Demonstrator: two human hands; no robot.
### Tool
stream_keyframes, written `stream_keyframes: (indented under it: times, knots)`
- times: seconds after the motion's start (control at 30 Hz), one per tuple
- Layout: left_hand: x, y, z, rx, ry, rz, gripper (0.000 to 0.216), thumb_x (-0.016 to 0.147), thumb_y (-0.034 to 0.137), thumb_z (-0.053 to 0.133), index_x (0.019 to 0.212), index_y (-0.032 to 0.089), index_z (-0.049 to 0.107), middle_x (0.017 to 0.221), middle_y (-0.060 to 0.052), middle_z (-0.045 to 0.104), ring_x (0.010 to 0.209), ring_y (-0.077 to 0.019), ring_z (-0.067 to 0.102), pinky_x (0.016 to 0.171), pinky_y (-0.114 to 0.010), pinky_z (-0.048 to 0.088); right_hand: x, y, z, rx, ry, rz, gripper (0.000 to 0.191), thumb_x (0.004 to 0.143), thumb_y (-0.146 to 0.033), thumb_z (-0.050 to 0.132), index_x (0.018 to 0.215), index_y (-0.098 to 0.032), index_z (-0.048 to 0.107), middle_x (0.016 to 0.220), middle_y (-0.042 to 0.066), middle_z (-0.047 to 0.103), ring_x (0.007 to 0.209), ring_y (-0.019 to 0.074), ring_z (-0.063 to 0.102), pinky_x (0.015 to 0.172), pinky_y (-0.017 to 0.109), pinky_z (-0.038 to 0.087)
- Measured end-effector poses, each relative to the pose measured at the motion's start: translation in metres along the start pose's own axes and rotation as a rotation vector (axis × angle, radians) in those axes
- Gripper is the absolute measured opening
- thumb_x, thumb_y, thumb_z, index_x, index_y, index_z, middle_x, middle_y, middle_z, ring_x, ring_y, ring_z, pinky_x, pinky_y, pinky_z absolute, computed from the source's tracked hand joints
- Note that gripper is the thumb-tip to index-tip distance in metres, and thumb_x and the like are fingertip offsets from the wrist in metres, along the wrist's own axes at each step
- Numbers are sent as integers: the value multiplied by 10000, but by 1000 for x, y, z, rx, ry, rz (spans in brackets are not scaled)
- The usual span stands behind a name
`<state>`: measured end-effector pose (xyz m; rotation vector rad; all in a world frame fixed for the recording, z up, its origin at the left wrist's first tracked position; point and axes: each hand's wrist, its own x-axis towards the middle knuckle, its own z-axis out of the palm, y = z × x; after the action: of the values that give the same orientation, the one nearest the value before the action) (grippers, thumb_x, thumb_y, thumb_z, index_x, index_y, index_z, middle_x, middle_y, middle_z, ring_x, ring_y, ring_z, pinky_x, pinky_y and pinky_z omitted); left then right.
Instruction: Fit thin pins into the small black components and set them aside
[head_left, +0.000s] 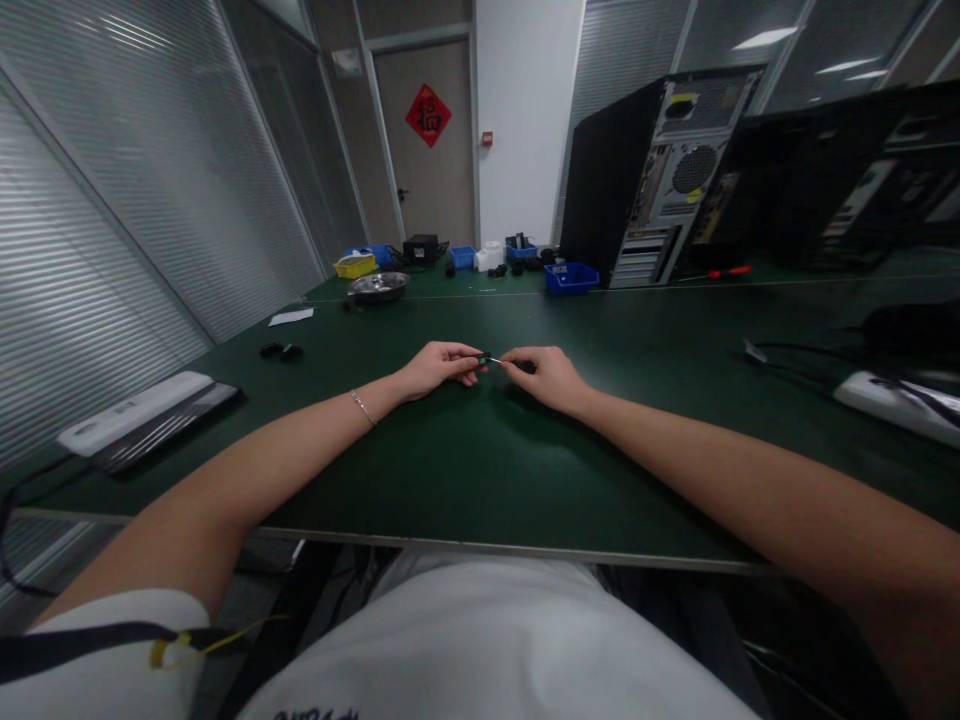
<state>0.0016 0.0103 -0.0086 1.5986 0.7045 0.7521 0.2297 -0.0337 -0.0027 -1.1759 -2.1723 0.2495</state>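
Note:
My left hand (441,370) is above the green tabletop (465,470), its fingers closed on a small dark piece with a green part (484,358), perhaps a tiny circuit board. Facing it, my right hand (547,378) pinches a thin silvery metal piece (496,360). The tip of that metal piece meets the small green-and-dark piece or lies very close to it. Most of what the right fingers hold is hidden, so its kind cannot be made out. Both wrists are low, near the table surface.
At left lie small black parts (281,351), a white bar-shaped device (135,410) and a tray of slim tools (172,428). Behind stand a round dish (377,287), a blue bin (571,280) and a computer tower (611,185). A white power strip (896,402) lies right.

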Motion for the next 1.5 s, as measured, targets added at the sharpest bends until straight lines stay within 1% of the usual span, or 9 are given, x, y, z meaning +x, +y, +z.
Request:
stream_keyframes:
  times: [0.3,0.53,0.73,1.0,1.1,1.2,1.33,1.4,1.5]
  knots:
    - [-2,-1,-2,-42,-20,-18,370,807,209,654,1150,81,603,1021,-149,668,760,-132,646,712,-276,527,0,1,-1,81,-29,-53,274,861,-357,498,970,-227,714,899,27,710,772,168,615,701,272,434]
    - [-3,1,-2,-51,-33,-43,381,788,200,675,1145,82,611,1010,-148,672,762,-135,647,720,-279,529,0,2,-1,127,-63,-71,285,860,-363,494,959,-213,715,863,23,706,750,159,606,690,263,423]
    - [-4,3,-2,-28,-71,-70,406,789,220,676,1160,74,603,867,-122,688,730,-140,646,723,-288,528,0,-1,-2,157,-102,-96,281,858,-358,500,942,-198,715,881,27,703,757,156,605,680,255,416]
    - [-1,0,-3,-77,-25,-36,390,770,217,692,1129,90,611,997,-141,670,746,-129,640,719,-276,516,0,-2,-2,117,-64,-48,286,858,-363,498,950,-206,719,840,26,704,715,157,597,665,262,417]
    - [-1,-1,-2,-78,0,-16,415,725,197,728,1113,98,617,982,-124,668,750,-125,629,725,-280,505,-1,-4,-3,104,-25,-27,283,863,-359,492,941,-209,718,854,26,706,739,166,605,685,269,427]
    - [-1,-1,-1,-72,25,5,440,660,159,766,1077,109,635,977,-103,665,796,-135,623,744,-283,489,-1,-4,-3,103,19,-21,282,864,-358,492,946,-208,716,876,30,708,767,174,611,707,277,434]
    - [-1,0,0,-74,41,18,438,617,137,783,1034,111,651,996,-100,661,867,-153,615,782,-294,467,0,-3,-2,108,31,-24,289,866,-357,485,954,-203,713,867,30,707,752,169,610,692,274,430]
    - [-1,1,1,-69,40,20,444,611,147,790,1032,109,652,981,-99,660,856,-152,613,780,-299,465,0,-2,-1,105,27,-28,290,866,-358,483,954,-201,710,864,29,704,748,166,608,676,268,425]
    - [-1,0,0,-76,47,22,403,678,236,761,1037,92,649,921,-102,660,804,-144,612,759,-301,466,0,-1,-1,90,19,-32,286,866,-359,482,954,-207,707,882,25,704,767,166,610,676,266,423]
